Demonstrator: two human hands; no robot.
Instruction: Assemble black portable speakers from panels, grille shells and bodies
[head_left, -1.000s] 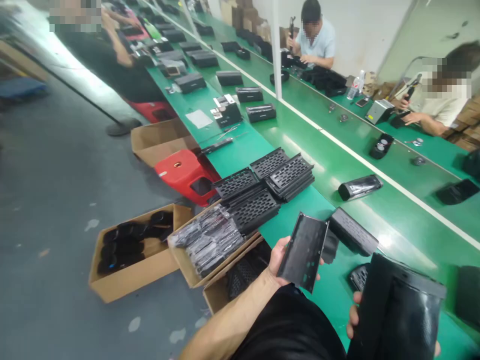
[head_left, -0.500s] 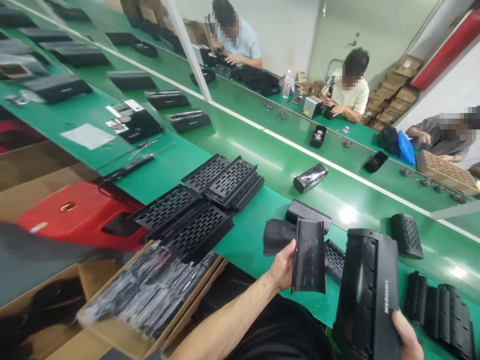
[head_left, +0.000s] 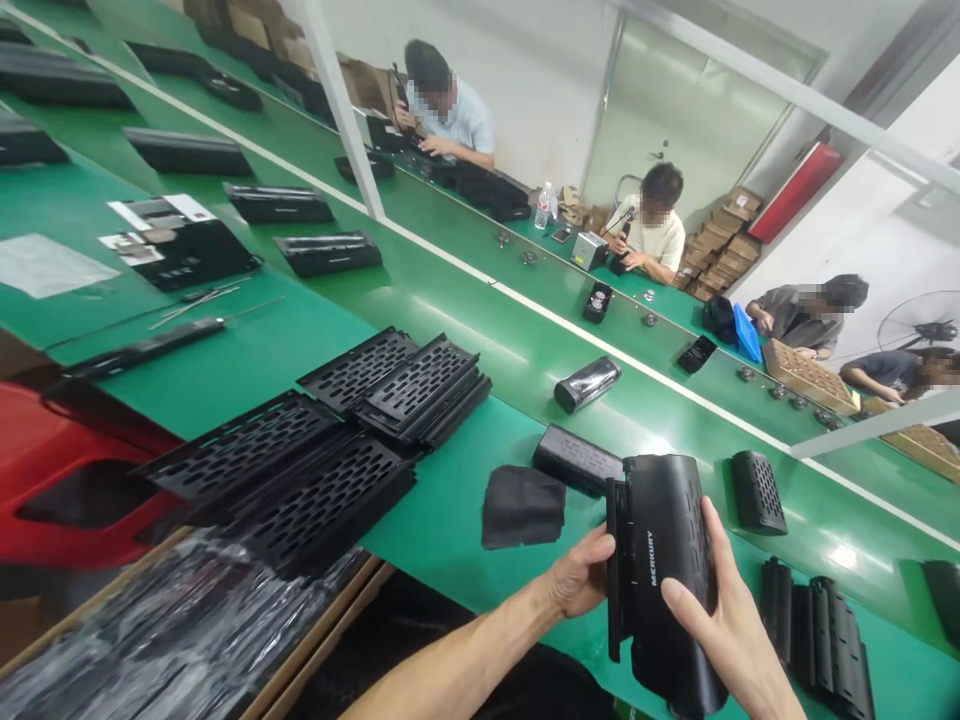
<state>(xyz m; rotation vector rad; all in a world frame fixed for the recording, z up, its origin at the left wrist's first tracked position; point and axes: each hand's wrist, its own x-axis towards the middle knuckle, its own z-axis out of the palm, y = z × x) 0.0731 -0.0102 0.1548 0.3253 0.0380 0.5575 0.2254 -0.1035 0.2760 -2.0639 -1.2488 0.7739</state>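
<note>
My right hand (head_left: 731, 620) is wrapped round a black speaker housing (head_left: 654, 500) marked MERKURY, thumb across its front. In my left hand (head_left: 581, 575) is a thin black panel (head_left: 616, 610), seen edge-on against the housing's left side. Whether the panel is seated in the housing I cannot tell. A black cloth piece (head_left: 523, 508) lies on the green bench just left of my hands, and a black perforated housing (head_left: 576, 458) rests behind it.
Black slotted panels (head_left: 330, 500) are stacked on the bench to the left, above a box of plastic-wrapped parts (head_left: 202, 620). Curved black panels (head_left: 825, 630) lie at right. A soldering iron (head_left: 150, 345) lies at far left. Several co-workers sit across the conveyor (head_left: 480, 300).
The panel in my left hand and the housing in my right have come together. The housing has turned, and my right hand now shows its fingers round it. The view has swung right.
</note>
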